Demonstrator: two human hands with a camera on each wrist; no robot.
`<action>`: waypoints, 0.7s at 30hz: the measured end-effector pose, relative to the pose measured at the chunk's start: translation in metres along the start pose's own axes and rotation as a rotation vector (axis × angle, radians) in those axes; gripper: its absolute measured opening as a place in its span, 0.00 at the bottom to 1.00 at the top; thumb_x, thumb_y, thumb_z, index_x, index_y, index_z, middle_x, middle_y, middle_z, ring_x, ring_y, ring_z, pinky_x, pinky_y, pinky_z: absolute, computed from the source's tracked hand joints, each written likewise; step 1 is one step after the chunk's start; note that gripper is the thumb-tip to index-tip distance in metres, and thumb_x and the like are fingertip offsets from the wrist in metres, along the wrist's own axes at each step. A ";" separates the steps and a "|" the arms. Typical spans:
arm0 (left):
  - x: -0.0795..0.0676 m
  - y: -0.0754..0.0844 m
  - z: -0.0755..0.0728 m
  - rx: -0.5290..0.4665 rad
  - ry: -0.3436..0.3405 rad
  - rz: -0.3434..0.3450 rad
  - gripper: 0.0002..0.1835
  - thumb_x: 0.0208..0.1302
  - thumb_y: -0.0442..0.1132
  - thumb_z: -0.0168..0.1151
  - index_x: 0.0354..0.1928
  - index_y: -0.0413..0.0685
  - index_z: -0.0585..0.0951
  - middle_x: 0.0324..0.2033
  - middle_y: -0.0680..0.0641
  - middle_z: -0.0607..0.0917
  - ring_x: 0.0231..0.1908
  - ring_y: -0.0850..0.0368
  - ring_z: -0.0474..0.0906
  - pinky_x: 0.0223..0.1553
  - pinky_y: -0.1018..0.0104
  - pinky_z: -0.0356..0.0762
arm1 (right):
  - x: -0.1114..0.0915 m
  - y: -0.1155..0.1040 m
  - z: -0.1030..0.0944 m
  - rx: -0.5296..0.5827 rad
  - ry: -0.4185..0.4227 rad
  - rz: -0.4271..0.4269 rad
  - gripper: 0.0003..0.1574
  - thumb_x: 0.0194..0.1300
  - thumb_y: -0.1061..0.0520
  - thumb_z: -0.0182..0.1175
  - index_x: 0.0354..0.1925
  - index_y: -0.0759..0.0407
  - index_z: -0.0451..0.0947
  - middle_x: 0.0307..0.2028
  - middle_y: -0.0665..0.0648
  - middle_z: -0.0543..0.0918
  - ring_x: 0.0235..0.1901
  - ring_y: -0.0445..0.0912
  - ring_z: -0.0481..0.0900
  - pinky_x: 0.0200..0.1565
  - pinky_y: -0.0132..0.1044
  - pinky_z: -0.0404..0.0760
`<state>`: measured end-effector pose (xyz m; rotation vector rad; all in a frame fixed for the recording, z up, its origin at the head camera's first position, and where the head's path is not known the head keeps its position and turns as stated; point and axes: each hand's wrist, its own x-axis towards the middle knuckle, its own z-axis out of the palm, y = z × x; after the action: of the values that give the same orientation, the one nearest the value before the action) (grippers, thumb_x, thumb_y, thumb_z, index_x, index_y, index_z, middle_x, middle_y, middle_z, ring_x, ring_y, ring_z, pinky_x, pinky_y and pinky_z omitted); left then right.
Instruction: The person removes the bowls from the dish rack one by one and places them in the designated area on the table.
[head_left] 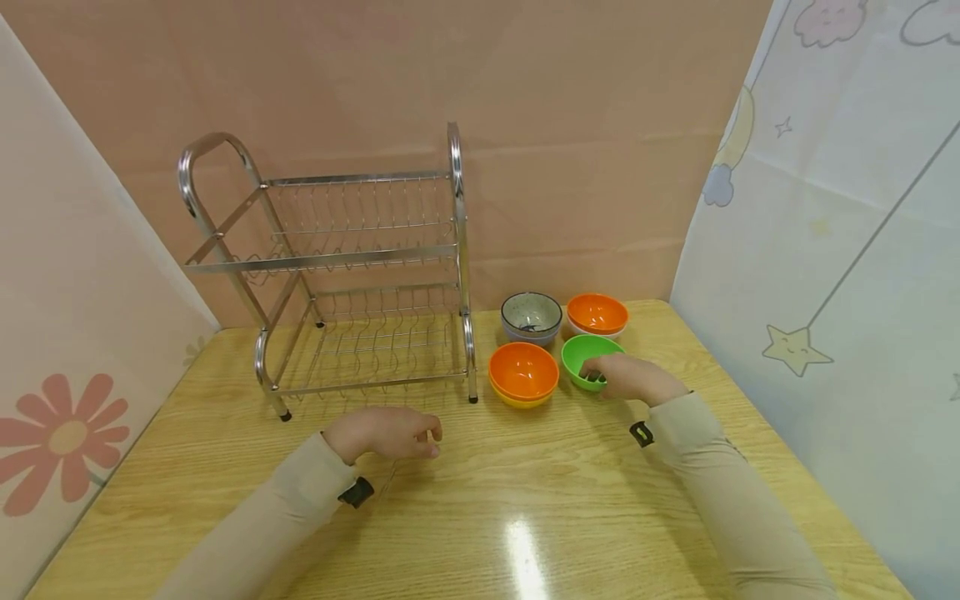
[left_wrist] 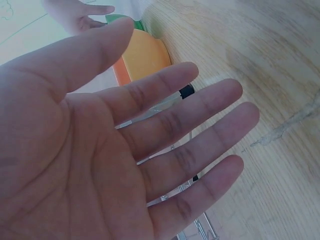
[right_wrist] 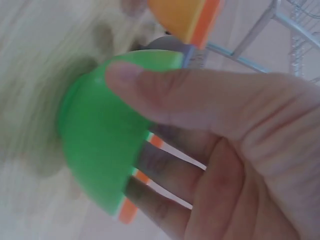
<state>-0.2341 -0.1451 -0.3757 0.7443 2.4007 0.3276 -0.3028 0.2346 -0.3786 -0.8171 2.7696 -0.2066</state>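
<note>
A green bowl (head_left: 576, 357) stands on the table at the right of the bowl group. My right hand (head_left: 633, 379) grips its near rim; in the right wrist view the thumb lies on the outer wall of the green bowl (right_wrist: 102, 130) while the fingers go inside. Just left of it sits an orange bowl (head_left: 523, 371) nested in a yellow one (head_left: 521, 403). My left hand (head_left: 386, 433) hovers over the table before the rack, holding nothing, its fingers loosely extended in the left wrist view.
A two-tier metal dish rack (head_left: 322, 262) occupies the left back of the table (head_left: 465, 517). Behind the front bowls are a speckled grey bowl (head_left: 531, 315) and an orange bowl (head_left: 597, 312) stacked on a white one. Cloth-covered walls enclose the back and sides.
</note>
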 end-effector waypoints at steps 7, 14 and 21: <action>0.000 -0.001 0.000 -0.002 0.005 0.002 0.16 0.72 0.49 0.54 0.56 0.52 0.76 0.46 0.51 0.83 0.46 0.55 0.80 0.49 0.56 0.77 | -0.004 -0.020 -0.014 -0.002 0.031 0.026 0.19 0.59 0.63 0.65 0.50 0.63 0.79 0.45 0.59 0.84 0.47 0.55 0.81 0.51 0.51 0.78; -0.002 -0.004 -0.005 -0.031 0.030 0.026 0.17 0.72 0.48 0.54 0.57 0.49 0.75 0.47 0.49 0.82 0.46 0.53 0.79 0.48 0.55 0.77 | -0.005 -0.039 -0.019 -0.098 0.196 -0.081 0.09 0.64 0.60 0.61 0.44 0.59 0.82 0.40 0.54 0.85 0.40 0.48 0.82 0.45 0.45 0.80; -0.008 -0.008 -0.025 0.042 0.263 0.070 0.16 0.73 0.45 0.54 0.56 0.46 0.77 0.44 0.49 0.84 0.42 0.56 0.81 0.43 0.58 0.79 | -0.006 -0.055 -0.029 -0.163 0.481 -0.124 0.14 0.59 0.57 0.68 0.44 0.57 0.80 0.35 0.51 0.86 0.35 0.48 0.84 0.41 0.43 0.81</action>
<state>-0.2476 -0.1578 -0.3558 0.8519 2.6389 0.4283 -0.2772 0.1943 -0.3382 -1.1076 3.2172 -0.2274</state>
